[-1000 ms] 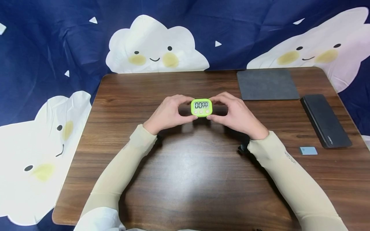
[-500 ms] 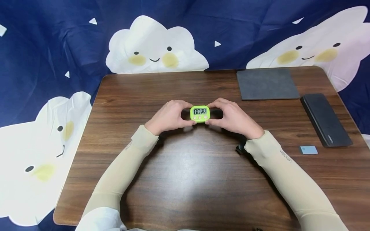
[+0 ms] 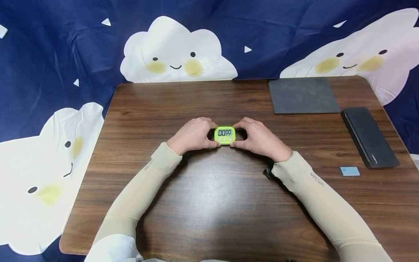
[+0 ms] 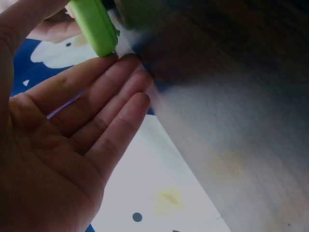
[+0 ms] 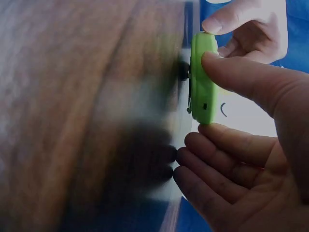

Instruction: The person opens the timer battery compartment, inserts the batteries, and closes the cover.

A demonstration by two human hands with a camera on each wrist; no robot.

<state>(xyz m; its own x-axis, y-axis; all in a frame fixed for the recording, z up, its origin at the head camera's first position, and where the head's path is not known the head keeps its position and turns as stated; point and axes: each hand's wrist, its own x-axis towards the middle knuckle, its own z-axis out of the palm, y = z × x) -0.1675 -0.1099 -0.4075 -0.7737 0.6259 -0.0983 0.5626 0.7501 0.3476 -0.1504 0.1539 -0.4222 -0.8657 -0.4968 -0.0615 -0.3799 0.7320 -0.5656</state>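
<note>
A lime-green digital kitchen timer (image 3: 224, 135) with a grey display reading 00 00 and a row of pale buttons is between the two hands at mid-table. My left hand (image 3: 194, 134) pinches its left end between thumb and forefinger. At the other end, my right hand (image 3: 260, 140) does the same, thumb at the lower corner and forefinger at the upper. In the right wrist view the timer (image 5: 205, 92) is edge-on, its back close over the tabletop, the lower fingers stretched out beside it. Only part of the timer (image 4: 94, 26) shows in the left wrist view.
A dark grey mat (image 3: 303, 95) lies at the back right of the wooden table (image 3: 209, 211). In front of it are a long black case (image 3: 370, 137) and a small light-blue box (image 3: 349, 171). A blue cloud-print curtain (image 3: 262, 29) hangs behind.
Both hands have brought the timer down and nearer to me, slightly leftward, while keeping their pinch on its ends. The other things on the table have stayed put.
</note>
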